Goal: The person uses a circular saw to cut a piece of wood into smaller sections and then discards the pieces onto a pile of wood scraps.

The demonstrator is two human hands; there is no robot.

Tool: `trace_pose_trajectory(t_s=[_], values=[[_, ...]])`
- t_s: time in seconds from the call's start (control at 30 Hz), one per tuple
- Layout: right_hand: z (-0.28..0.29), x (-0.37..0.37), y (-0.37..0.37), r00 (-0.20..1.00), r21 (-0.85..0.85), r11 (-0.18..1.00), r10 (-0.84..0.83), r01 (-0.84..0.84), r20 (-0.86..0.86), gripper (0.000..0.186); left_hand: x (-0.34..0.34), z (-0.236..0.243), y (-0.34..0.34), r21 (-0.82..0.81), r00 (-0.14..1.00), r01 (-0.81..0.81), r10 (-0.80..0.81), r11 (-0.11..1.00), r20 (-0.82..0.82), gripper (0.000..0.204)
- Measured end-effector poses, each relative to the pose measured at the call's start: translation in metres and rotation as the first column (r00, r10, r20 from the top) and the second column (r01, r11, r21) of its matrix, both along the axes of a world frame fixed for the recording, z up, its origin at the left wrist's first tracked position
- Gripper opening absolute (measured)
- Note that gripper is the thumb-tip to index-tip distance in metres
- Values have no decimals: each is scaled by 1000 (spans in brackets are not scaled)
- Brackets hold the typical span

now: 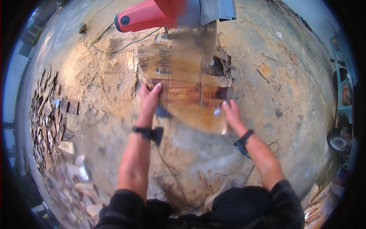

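A curved wooden panel (183, 91), built of several boards with a pale crosswise strip, lies in front of me, partly blurred. My left hand (150, 100) grips its left edge, thumb on top and fingers underneath. My right hand (232, 113) is closed on the panel's right edge, thumb up; its other fingers are mostly hidden. Just beyond the panel stands a power saw with a red motor housing (142, 17) and a grey guard (218, 12). Its large round blade (210, 44) reaches down over the panel's far right part, where the wood is dark and broken.
Scrap wood (47, 118) is heaped along the left, with more scraps (320, 206) at the lower right. Sawdust (103, 66) covers the ground around the saw. A dark cable (137, 41) runs left from it. At far right stands a blue frame with a wheel (338, 141).
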State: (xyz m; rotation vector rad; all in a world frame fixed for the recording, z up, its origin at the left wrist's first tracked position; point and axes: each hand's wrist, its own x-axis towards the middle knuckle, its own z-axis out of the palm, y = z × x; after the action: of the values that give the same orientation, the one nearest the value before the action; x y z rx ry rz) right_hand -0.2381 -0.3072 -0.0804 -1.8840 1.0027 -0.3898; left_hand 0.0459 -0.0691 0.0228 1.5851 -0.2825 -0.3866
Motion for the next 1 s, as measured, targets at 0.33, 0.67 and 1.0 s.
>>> trace_pose_trajectory(t_s=[0.33, 0.67, 1.0], values=[[62, 2, -14, 936, -281, 955, -9, -97, -352, 49, 10, -9, -24, -185, 907, -201, 112, 962, -406, 26], [426, -1, 8, 890, -157, 953, 300, -261, 343, 47, -7, -8, -38, -288, 897, -360, 243, 887, -370, 33], [518, 206, 33, 883, -37, 913, 403, -407, 241, 50, -12, 24, -39, -161, 896, -373, 310, 914, -318, 34]])
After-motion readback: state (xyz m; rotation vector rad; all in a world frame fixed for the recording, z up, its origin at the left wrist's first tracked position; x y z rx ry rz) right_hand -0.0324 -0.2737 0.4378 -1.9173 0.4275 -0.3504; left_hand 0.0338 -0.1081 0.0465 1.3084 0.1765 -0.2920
